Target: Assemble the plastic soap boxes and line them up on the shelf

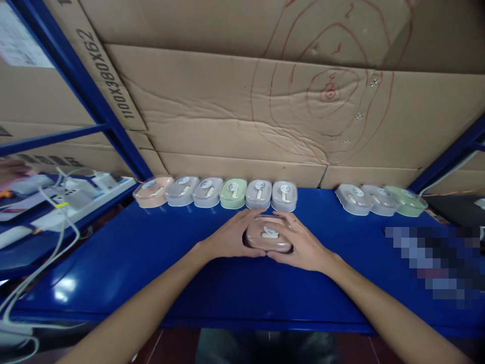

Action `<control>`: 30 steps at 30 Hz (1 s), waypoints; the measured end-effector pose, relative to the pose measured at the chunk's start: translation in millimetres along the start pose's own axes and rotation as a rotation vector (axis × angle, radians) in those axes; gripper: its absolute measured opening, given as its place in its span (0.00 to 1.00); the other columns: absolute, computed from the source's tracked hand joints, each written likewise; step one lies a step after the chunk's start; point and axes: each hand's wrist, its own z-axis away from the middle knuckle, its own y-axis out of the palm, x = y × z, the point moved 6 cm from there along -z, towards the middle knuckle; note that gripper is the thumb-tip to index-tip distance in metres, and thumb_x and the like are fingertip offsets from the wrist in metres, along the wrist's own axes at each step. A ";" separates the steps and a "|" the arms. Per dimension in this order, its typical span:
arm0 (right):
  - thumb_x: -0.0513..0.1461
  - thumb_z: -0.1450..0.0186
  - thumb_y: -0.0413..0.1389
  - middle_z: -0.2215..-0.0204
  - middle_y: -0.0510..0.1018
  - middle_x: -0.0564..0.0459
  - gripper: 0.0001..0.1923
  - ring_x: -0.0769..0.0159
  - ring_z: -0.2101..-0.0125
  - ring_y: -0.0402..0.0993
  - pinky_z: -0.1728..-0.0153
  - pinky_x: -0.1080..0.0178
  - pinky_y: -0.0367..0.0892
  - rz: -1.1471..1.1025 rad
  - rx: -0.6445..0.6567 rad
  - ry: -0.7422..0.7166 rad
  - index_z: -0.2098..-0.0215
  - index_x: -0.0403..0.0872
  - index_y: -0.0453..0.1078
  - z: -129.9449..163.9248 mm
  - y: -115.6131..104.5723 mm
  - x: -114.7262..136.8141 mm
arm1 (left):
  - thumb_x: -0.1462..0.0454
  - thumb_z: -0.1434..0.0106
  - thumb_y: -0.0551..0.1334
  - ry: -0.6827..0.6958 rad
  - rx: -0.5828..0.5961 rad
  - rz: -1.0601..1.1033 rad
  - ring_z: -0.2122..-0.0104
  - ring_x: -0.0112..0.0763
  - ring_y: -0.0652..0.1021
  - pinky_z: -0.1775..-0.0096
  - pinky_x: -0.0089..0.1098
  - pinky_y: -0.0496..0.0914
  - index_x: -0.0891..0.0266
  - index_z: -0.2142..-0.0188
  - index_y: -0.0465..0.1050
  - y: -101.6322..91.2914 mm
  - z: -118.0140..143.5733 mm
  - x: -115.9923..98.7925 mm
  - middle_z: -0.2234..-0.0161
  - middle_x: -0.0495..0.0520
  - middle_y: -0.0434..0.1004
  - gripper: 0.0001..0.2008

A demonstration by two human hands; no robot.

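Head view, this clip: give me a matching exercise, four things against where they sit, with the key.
Things
1. pink case
2. row of six cases
3. group of three cases
4. white power strip

Places
A. on the side shelf at far left
B. at the back of the blue table, left of centre
C. between the left hand and the right hand
D. at the back of the blue table, toward the right

Pairs: 1-C, 2-B, 3-D, 4-A
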 end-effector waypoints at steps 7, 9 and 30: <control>0.50 0.30 0.68 0.34 0.68 0.41 0.40 0.43 0.31 0.67 0.33 0.38 0.70 -0.042 -0.020 0.029 0.24 0.60 0.62 -0.2 -0.8 -3.5 | 0.39 0.48 0.80 -0.030 0.113 -0.109 0.27 0.68 0.64 0.29 0.66 0.61 0.47 0.21 0.52 5.0 -2.3 4.5 0.24 0.64 0.62 0.63; 0.50 0.29 0.68 0.35 0.69 0.41 0.39 0.44 0.32 0.68 0.33 0.39 0.70 -0.058 -0.023 0.031 0.24 0.60 0.62 -0.9 -2.0 -3.1 | 0.38 0.48 0.79 -0.042 0.123 -0.132 0.26 0.68 0.63 0.29 0.66 0.61 0.48 0.21 0.52 4.9 -2.9 3.2 0.24 0.64 0.61 0.63; 0.57 0.31 0.62 0.48 0.79 0.35 0.33 0.37 0.43 0.75 0.39 0.38 0.70 0.494 -0.348 0.607 0.37 0.46 0.75 33.4 -108.4 -99.1 | 0.34 0.49 0.77 0.002 0.114 -0.237 0.32 0.65 0.71 0.29 0.62 0.60 0.54 0.30 0.69 -3.7 -5.9 -8.9 0.34 0.64 0.76 0.54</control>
